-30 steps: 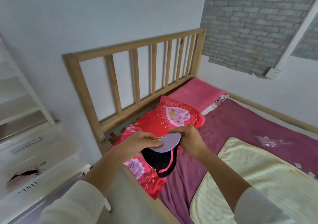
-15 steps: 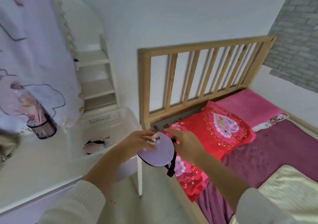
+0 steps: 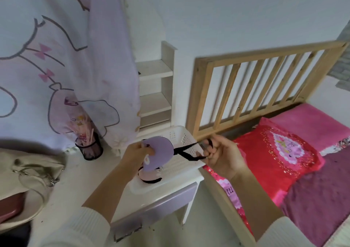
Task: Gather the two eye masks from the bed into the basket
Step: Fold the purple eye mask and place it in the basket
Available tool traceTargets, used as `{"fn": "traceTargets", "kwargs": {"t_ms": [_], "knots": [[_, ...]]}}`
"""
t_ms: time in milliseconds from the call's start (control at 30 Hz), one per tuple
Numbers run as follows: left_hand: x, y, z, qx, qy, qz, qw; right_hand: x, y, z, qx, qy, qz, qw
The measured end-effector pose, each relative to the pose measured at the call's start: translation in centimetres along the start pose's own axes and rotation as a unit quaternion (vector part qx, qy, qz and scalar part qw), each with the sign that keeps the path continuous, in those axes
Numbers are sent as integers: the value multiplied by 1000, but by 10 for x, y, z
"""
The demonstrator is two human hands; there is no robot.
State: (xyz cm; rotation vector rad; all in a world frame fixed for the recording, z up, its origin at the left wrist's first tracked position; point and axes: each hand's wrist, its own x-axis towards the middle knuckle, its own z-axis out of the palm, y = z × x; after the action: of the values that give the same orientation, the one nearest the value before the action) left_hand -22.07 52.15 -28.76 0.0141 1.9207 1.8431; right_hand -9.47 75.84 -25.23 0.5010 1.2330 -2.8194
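A lilac eye mask (image 3: 161, 153) with a black strap hangs over the white perforated basket (image 3: 181, 135) on the desk corner. My left hand (image 3: 135, 155) pinches the mask's left edge. My right hand (image 3: 223, 156) holds the black strap (image 3: 187, 151), stretched taut to the right. Below the lilac mask, a pink eye mask (image 3: 149, 174) with a black strap lies inside the basket, partly hidden by my left hand and the lilac mask.
The basket stands on a white desk (image 3: 79, 186) beside the wooden bed headboard (image 3: 265, 87). A black mesh pen cup (image 3: 90, 148) and a beige bag (image 3: 32, 169) sit on the desk. A red pillow (image 3: 274, 152) lies on the bed at right; white shelves (image 3: 157, 95) stand behind.
The view swung left from the bed to the desk. Both hands carried the lilac mask from above the pillow to over the basket, and my right hand pulled the strap out taut.
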Motion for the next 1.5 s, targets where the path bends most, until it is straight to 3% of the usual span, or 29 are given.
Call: {"fn": "traceTargets", "kwargs": {"t_ms": [100, 167, 200, 233, 267, 300, 333, 367, 400, 433, 567, 700, 767, 900, 967, 1067, 1233, 1300, 1400, 1500], "knots": [[1, 1, -14, 19, -32, 12, 999, 17, 10, 28, 94, -58, -81, 991], [3, 2, -20, 36, -53, 20, 998, 35, 16, 43, -47, 23, -122, 991], [5, 2, -22, 46, -59, 29, 997, 42, 18, 49, -197, 91, -142, 966], [6, 3, -25, 55, -61, 37, 996, 49, 19, 49, -382, 147, -172, 896], [7, 4, -27, 59, -62, 43, 995, 55, 21, 47, -576, 165, -194, 776], [9, 6, -29, 55, -62, 46, 995, 60, 21, 42, -732, 160, -195, 633], [11, 7, -30, 44, -59, 51, 996, 63, 21, 38, -825, 149, -172, 518], [15, 8, -32, 29, -51, 56, 997, 65, 19, 34, -869, 136, -139, 455], [18, 10, -33, 16, -41, 61, 997, 66, 17, 32, -883, 120, -103, 442], [22, 12, -34, 5, -34, 67, 997, 67, 16, 30, -878, 94, -71, 465], [33, 18, -25, -56, -32, 68, 996, 65, 15, 35, -732, -59, 56, 677], [39, 24, -12, -91, -60, 61, 992, 62, 7, 43, -583, -13, -19, 812], [38, 26, -5, -104, -92, 61, 988, 65, 0, 41, -516, 32, -66, 854], [38, 28, 15, -169, -142, 67, 973, 69, -3, 35, -501, 26, -19, 865], [39, 30, 25, -195, -147, 70, 967, 69, 1, 30, -453, 2, 24, 891], [39, 34, 36, -238, -140, 65, 959, 74, 8, 24, -351, -19, 50, 935], [44, 33, 52, -279, -108, 51, 953, 85, 16, 17, -267, -7, 54, 962], [43, 34, 53, -233, -91, 51, 967, 89, 13, 14, -287, 15, 48, 957], [42, 41, 42, -61, -69, 68, 993, 94, -1, 10, -350, 46, 23, 935], [44, 54, 34, 79, -98, 112, 986, 95, -18, 10, -439, 19, 29, 898]]}}
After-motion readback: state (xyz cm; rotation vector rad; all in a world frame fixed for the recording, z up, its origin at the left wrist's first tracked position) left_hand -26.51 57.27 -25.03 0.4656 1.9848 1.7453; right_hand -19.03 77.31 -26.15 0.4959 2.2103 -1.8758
